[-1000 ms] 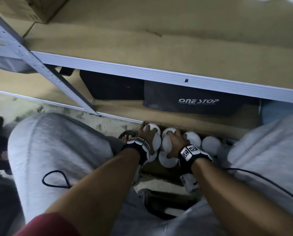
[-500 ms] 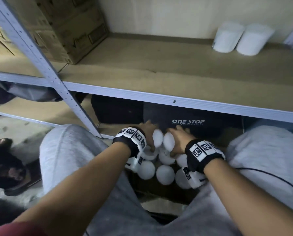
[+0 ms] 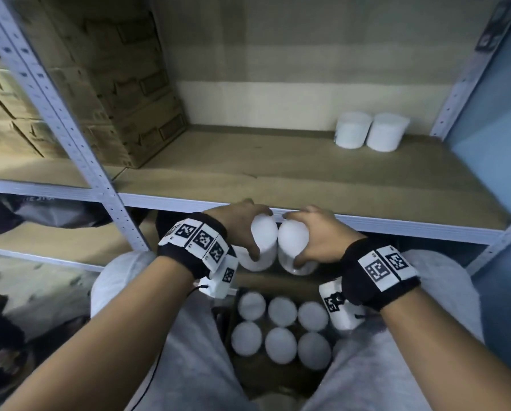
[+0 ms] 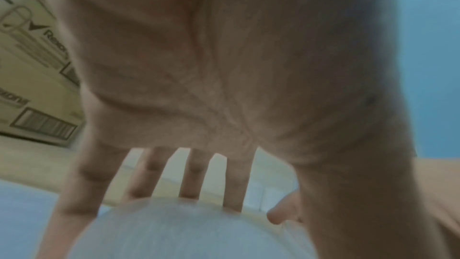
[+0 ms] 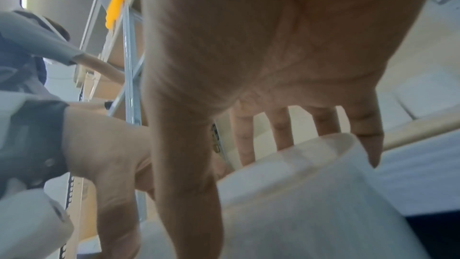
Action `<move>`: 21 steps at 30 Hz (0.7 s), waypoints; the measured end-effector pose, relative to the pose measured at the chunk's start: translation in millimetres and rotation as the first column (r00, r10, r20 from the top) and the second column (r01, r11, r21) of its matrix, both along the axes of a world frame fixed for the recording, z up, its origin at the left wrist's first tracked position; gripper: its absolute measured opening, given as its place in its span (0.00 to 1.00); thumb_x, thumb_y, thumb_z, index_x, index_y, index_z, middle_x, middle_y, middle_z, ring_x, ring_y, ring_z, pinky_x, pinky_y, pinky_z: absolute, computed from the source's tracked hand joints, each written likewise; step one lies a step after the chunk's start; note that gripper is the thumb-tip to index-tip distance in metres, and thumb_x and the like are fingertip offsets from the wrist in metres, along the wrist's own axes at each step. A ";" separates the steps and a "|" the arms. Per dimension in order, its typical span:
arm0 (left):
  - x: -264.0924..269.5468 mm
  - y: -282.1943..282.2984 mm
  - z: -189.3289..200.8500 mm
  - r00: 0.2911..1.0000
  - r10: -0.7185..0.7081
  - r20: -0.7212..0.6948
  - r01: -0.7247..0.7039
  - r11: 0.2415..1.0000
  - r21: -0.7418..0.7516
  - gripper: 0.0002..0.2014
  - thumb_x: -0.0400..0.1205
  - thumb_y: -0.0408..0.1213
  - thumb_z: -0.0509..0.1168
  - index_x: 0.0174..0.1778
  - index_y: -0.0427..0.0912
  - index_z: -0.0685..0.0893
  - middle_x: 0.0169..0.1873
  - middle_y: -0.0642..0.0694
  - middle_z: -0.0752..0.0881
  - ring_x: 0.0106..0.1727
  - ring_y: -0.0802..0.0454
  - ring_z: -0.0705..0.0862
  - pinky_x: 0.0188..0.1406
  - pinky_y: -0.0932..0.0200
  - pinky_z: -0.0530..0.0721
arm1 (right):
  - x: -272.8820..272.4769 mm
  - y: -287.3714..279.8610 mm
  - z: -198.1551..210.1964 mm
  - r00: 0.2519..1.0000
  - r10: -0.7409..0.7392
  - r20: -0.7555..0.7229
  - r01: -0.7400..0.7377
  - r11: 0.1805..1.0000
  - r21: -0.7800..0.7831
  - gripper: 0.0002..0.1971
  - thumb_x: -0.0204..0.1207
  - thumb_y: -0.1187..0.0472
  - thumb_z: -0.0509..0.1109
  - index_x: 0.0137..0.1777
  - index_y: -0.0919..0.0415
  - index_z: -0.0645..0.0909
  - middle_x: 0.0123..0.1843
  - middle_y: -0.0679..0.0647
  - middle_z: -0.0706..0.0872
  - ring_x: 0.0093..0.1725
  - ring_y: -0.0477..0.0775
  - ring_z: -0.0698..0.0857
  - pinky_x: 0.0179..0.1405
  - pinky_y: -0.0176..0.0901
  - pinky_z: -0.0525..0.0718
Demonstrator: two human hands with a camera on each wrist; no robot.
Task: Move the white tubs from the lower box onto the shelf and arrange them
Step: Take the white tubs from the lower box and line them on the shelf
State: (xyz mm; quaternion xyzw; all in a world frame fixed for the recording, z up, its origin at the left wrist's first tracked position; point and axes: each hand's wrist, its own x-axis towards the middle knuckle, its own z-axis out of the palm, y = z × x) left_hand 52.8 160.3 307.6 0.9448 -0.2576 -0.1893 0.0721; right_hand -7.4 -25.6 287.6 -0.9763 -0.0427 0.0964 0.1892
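My left hand [image 3: 242, 229] grips a white tub [image 3: 261, 244] from above, fingers curled round its top. Beside it my right hand [image 3: 310, 235] grips a second white tub [image 3: 294, 247] the same way. The two tubs touch side by side, just below the shelf's front rail [image 3: 367, 223]. In the left wrist view the fingers [image 4: 189, 176] reach over the tub [image 4: 189, 231]. In the right wrist view the thumb and fingers [image 5: 281, 127] clasp the tub [image 5: 311, 204]. Below, several white tubs [image 3: 281, 327] stand in the cardboard box [image 3: 266, 378]. Two tubs [image 3: 370, 133] stand at the shelf's back right.
The brown shelf board [image 3: 278, 170] lies wide and bare in the middle. Stacked cardboard cartons [image 3: 123, 84] fill its left end. A perforated metal upright [image 3: 70, 137] slants at the left, another [image 3: 462, 84] at the right. My grey-trousered knees [image 3: 411, 336] flank the box.
Both hands have lifted a tub each out of the box and risen to the shelf's front edge. My view has tilted up, showing the shelf's back wall.
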 end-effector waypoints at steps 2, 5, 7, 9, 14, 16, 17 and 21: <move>2.5 1.1 13.5 0.999 -0.009 0.040 0.011 0.999 -0.047 0.48 0.61 0.45 0.81 0.78 0.57 0.65 0.70 0.49 0.71 0.69 0.47 0.75 0.59 0.57 0.78 | -1.7 -6.5 11.9 0.997 -0.032 0.068 0.029 0.999 0.043 0.44 0.49 0.50 0.83 0.70 0.41 0.73 0.64 0.51 0.74 0.65 0.63 0.73 0.67 0.53 0.77; 9.7 0.0 32.8 0.996 -0.016 0.091 0.027 0.993 -0.115 0.48 0.60 0.48 0.80 0.78 0.58 0.66 0.74 0.53 0.71 0.74 0.49 0.72 0.69 0.53 0.76 | -1.3 -16.8 27.3 0.982 -0.096 0.161 0.072 0.986 0.148 0.43 0.49 0.50 0.84 0.69 0.42 0.76 0.65 0.47 0.74 0.66 0.61 0.74 0.68 0.51 0.77; 17.4 -3.4 41.9 0.993 0.002 0.122 0.019 0.984 -0.176 0.47 0.58 0.51 0.79 0.76 0.60 0.68 0.74 0.55 0.73 0.73 0.51 0.73 0.70 0.52 0.76 | 2.8 -24.4 34.5 0.966 -0.143 0.217 0.093 0.970 0.224 0.40 0.50 0.50 0.84 0.67 0.42 0.78 0.66 0.43 0.74 0.68 0.58 0.74 0.68 0.52 0.77; 25.8 -9.3 47.1 0.989 0.022 0.146 0.016 0.968 -0.251 0.43 0.60 0.52 0.79 0.73 0.59 0.71 0.71 0.57 0.76 0.70 0.52 0.76 0.65 0.56 0.77 | 8.8 -32.7 39.6 0.946 -0.200 0.254 0.123 0.949 0.292 0.36 0.52 0.52 0.84 0.65 0.43 0.80 0.70 0.42 0.74 0.71 0.55 0.73 0.71 0.52 0.75; 47.0 -30.9 46.1 0.974 0.093 0.204 -0.007 0.921 -0.389 0.32 0.65 0.50 0.78 0.66 0.55 0.79 0.69 0.56 0.78 0.68 0.52 0.77 0.59 0.63 0.73 | 34.3 -49.7 38.0 0.895 -0.335 0.294 0.193 0.886 0.421 0.28 0.56 0.54 0.84 0.60 0.45 0.85 0.75 0.44 0.74 0.73 0.54 0.73 0.74 0.52 0.72; 56.2 -39.2 39.5 0.973 0.119 0.197 -0.024 0.905 -0.426 0.30 0.67 0.50 0.77 0.66 0.53 0.80 0.70 0.54 0.78 0.69 0.52 0.77 0.60 0.62 0.74 | 45.2 -53.7 34.1 0.886 -0.363 0.290 0.212 0.872 0.441 0.26 0.58 0.56 0.83 0.60 0.47 0.85 0.74 0.45 0.74 0.73 0.53 0.73 0.74 0.48 0.71; 60.5 -43.0 35.2 0.974 0.131 0.185 -0.038 0.897 -0.440 0.30 0.67 0.50 0.77 0.66 0.53 0.80 0.70 0.54 0.79 0.69 0.52 0.77 0.62 0.61 0.75 | 50.1 -55.0 31.8 0.884 -0.370 0.285 0.222 0.871 0.439 0.26 0.60 0.57 0.83 0.60 0.48 0.85 0.74 0.46 0.74 0.73 0.53 0.73 0.74 0.46 0.71; 72.9 -54.4 16.7 0.969 0.193 0.156 -0.101 0.879 -0.466 0.29 0.68 0.52 0.75 0.65 0.52 0.81 0.68 0.54 0.79 0.68 0.50 0.78 0.65 0.56 0.77 | 65.4 -58.3 17.7 0.888 -0.380 0.259 0.265 0.884 0.386 0.26 0.63 0.53 0.81 0.63 0.48 0.84 0.73 0.44 0.75 0.72 0.56 0.73 0.75 0.49 0.70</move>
